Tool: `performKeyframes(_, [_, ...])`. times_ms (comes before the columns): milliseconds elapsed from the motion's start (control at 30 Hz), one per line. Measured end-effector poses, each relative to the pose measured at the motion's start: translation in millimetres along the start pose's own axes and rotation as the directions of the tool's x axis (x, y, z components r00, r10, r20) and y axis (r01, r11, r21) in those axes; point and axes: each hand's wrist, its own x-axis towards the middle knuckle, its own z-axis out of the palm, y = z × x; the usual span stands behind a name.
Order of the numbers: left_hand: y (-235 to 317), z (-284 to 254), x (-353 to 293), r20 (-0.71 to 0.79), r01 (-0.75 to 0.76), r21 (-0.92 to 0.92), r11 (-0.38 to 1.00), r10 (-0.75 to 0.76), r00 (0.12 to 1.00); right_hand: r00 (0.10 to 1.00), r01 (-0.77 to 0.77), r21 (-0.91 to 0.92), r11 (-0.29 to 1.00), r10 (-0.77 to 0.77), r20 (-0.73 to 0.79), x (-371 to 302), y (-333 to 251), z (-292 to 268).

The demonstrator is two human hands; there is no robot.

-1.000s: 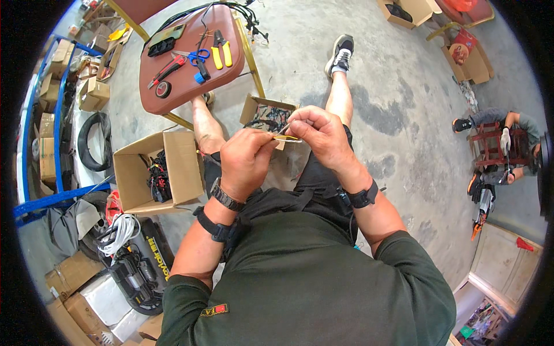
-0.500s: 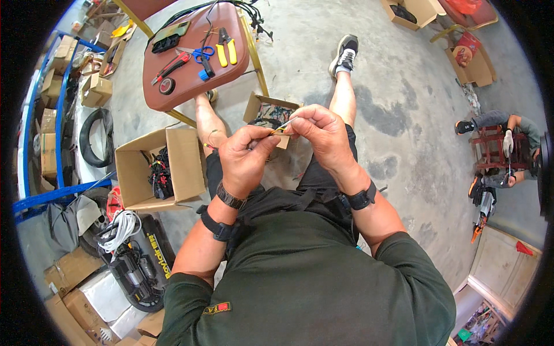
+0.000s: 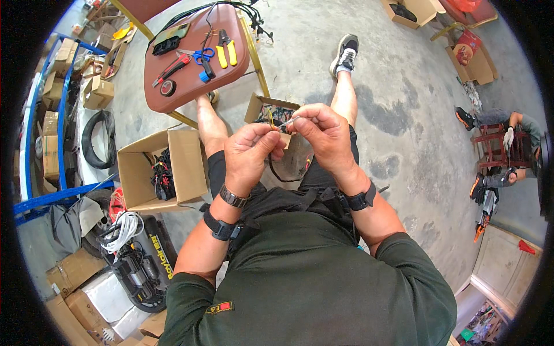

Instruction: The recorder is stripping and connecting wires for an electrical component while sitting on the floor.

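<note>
My left hand (image 3: 247,153) is closed, thumb against forefinger, on thin wires above my lap. A short yellow wire (image 3: 271,115) sticks up from its fingertips. Between both hands runs a thin pale wire (image 3: 286,123), its far end pinched by my right hand (image 3: 324,138). A dark cable (image 3: 283,180) loops below the left hand towards my right thigh; whether it joins the pinched wires is hidden by the fingers. Just beyond my hands, a small cardboard box (image 3: 253,108) holds a tangle of thin wires.
A brown-seated chair (image 3: 190,98) carries yellow-handled pliers (image 3: 226,49), blue scissors (image 3: 203,56), a red cutter (image 3: 171,70) and black tape (image 3: 168,87). To the left, an open carton (image 3: 135,179) holds black cabling. Another person (image 3: 511,130) works at the far right.
My left hand has turned slightly, so the yellow wire now points up and the dark cable loop shows below. My right hand keeps its pinch, slightly shifted.
</note>
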Motion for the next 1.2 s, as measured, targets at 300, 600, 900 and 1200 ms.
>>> performKeyframes(300, [-1.5,2.0,-0.6,0.018,0.068,0.022,0.997,-0.068,0.998,0.998,-0.068,0.027,0.997,0.068,0.002,-0.8,3.1,-2.4])
performKeyframes(600, [-3.2,1.0,-0.9,-0.019,0.037,0.02,0.999,-0.036,0.999,0.975,-0.197,0.223,0.955,0.167,0.144,2.1,8.0,0.3])
performKeyframes(900, [-2.6,0.6,0.0,-0.008,0.036,0.053,0.998,-0.036,0.999,0.991,-0.118,0.042,0.992,0.115,0.065,2.7,10.1,3.6])
performKeyframes(1200, [0.4,-2.0,2.0,-0.019,0.101,-0.016,0.995,-0.101,0.995,1.0,-0.005,-0.11,0.994,0.008,0.026,3.1,17.8,6.5])
